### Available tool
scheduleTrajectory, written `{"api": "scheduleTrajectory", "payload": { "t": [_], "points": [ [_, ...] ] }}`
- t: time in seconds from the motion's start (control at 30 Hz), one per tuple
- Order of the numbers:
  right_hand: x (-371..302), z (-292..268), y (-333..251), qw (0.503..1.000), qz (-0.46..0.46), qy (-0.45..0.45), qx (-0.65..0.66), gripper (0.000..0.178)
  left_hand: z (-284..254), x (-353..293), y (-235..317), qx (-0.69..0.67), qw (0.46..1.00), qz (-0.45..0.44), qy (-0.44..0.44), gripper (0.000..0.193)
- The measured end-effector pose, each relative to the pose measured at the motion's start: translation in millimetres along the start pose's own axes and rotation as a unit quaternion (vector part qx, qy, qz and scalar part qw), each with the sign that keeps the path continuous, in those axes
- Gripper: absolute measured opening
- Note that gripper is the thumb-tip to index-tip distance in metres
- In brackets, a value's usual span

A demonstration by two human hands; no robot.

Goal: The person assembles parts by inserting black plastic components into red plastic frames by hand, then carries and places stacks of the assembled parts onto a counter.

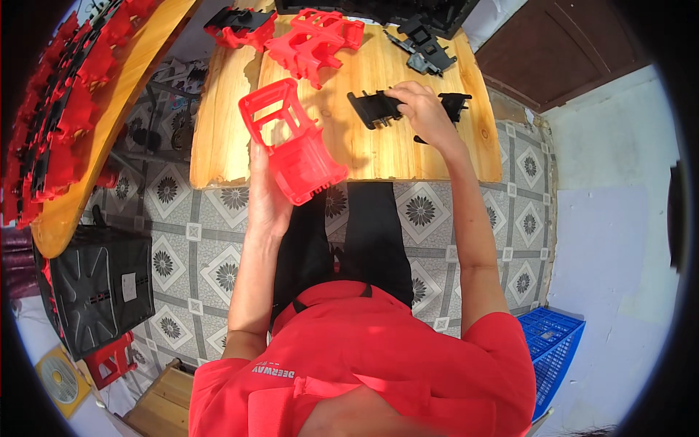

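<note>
My left hand [268,191] is closed round the lower side of a red plastic housing [304,162], which has an open square frame at its upper end and a curved solid panel at its lower end. The housing is tilted above the table's near edge. To the right, the fingers of my right hand [422,111] are pinched on a black plastic part [376,109] with short pegs, low over the table. More black plastic [453,108] shows on the other side of that hand; whether it is the same piece I cannot tell.
On the wooden table [218,138] lie more red housings [313,40], one topped with black [240,28], and black parts [426,47]. A black bin [408,11] stands behind. Red and black pieces crowd a curved wooden shelf [138,73] at left. A blue crate [553,349] sits lower right.
</note>
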State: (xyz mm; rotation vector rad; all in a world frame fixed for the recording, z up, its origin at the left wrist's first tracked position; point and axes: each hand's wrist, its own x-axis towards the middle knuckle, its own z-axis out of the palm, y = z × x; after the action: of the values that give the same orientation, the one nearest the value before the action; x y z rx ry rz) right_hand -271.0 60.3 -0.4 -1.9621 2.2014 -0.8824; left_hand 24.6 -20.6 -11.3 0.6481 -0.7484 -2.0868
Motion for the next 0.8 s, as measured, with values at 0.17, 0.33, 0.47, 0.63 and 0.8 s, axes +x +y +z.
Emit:
{"api": "scheduleTrajectory", "payload": {
  "t": [0.17, 0.33, 0.47, 0.63, 0.8],
  "points": [
    [-3, -5, -5, 0.998, 0.015, 0.006, -0.055, 0.024, 3, 1, 3, -0.023, 0.998, 0.015, -0.054, 0.078],
    [-18, -46, -87, 0.994, 0.047, 0.076, 0.063, 0.018, 7, -2, 3, -0.001, 0.999, 0.034, -0.029, 0.096],
    [-26, -34, -151, 0.968, -0.178, 0.167, -0.06, 0.027, 9, -3, 5, -0.034, 0.996, 0.01, -0.077, 0.095],
    [-26, -13, -164, 0.968, -0.202, 0.149, -0.029, 0.035, 13, -6, 8, -0.029, 0.993, 0.011, -0.117, 0.096],
    [-25, -8, -168, 0.971, -0.19, 0.142, -0.024, 0.034, 14, -8, 13, -0.034, 0.99, 0.009, -0.134, 0.094]
  ]
}}
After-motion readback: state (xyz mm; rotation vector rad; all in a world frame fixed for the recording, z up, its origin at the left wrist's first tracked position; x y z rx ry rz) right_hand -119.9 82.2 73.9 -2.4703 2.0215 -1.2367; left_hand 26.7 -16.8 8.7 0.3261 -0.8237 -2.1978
